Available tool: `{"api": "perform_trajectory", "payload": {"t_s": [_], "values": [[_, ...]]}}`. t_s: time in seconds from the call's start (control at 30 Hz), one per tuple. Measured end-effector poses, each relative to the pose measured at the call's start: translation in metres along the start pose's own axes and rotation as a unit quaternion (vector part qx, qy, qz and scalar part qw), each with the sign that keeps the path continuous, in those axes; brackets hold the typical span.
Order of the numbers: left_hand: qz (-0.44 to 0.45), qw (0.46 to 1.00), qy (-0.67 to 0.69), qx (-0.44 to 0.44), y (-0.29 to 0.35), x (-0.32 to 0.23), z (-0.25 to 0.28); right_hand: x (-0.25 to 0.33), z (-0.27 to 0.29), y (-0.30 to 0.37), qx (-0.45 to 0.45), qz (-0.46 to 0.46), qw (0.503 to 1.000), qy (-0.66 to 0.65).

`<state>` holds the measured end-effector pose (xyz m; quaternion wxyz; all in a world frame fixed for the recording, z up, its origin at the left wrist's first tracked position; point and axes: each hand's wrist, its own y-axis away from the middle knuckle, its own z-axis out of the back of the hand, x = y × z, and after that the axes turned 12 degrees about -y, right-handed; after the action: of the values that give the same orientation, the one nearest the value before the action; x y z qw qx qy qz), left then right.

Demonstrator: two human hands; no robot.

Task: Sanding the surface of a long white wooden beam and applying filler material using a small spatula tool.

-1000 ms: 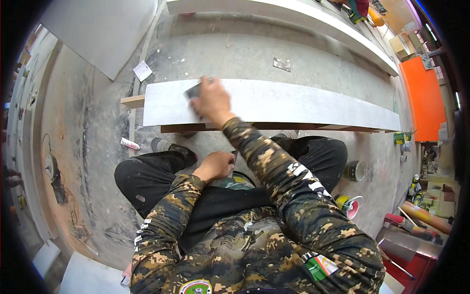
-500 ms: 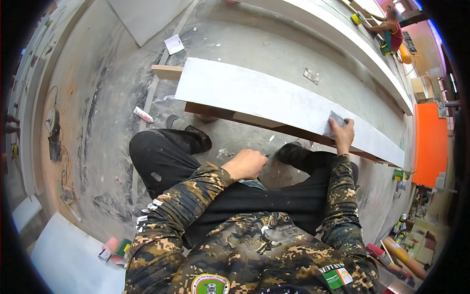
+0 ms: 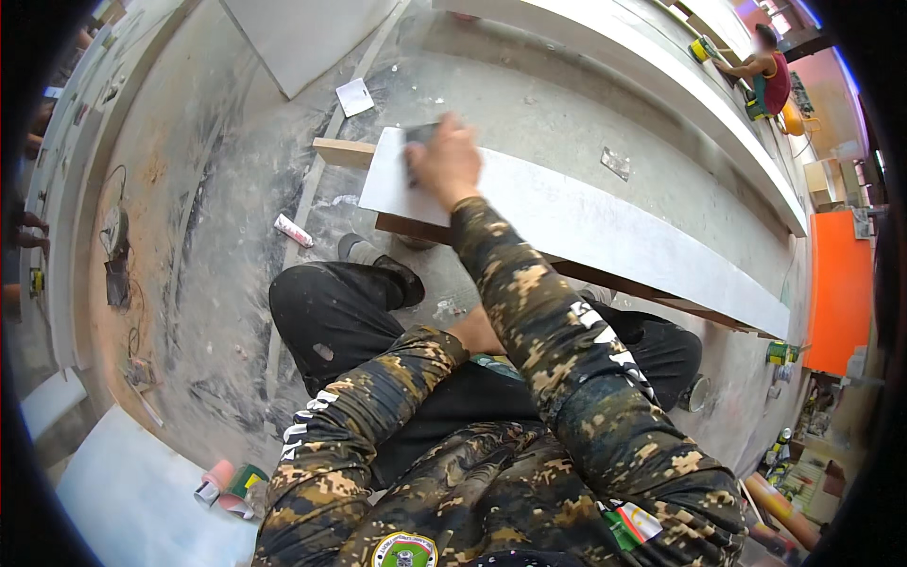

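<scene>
A long white-coated board point(image 3: 576, 203) lies slantwise before me, from upper left toward lower right. My right hand point(image 3: 448, 163), slightly blurred, presses a dark grey piece of sandpaper point(image 3: 416, 151) onto the top near the board's left end. The right forearm reaches across the board's near edge. My left hand point(image 3: 477, 333) rests low over my lap; its fingers are hidden behind the right arm. A bit of greenish cloth-like material point(image 3: 497, 366) shows beside it.
Past the board's left end sticks out a wooden bar point(image 3: 343, 152). A spray can point(image 3: 294, 231) and a white paper point(image 3: 354, 97) lie on the dusty floor. Another long white board point(image 3: 661, 85) stretches behind. A co-worker point(image 3: 767, 71) squats at the far right.
My right hand has slid the sandpaper from the board's right part to its left end. The right arm now crosses over, covering the left hand's fingers. The view has shifted slightly.
</scene>
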<state>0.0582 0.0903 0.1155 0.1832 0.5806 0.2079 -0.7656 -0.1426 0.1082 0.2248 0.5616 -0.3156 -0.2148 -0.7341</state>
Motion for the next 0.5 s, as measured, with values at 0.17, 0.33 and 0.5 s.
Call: {"api": "perform_trajectory", "payload": {"t_s": [0.17, 0.33, 0.5], "values": [[-0.018, 0.999, 0.013, -0.047, 0.036, 0.067, -0.042, 0.037, -0.012, 0.089, 0.228, 0.253, 0.939, -0.039], [0.057, 0.913, -0.381, 0.132, -0.006, -0.042, 0.011, -0.122, 0.13, 0.081, -0.08, 0.05, 0.995, -0.027], [0.035, 0.92, -0.375, 0.109, -0.002, -0.053, 0.012, -0.203, 0.199, 0.101, -0.214, -0.092, 0.967, 0.108]]}}
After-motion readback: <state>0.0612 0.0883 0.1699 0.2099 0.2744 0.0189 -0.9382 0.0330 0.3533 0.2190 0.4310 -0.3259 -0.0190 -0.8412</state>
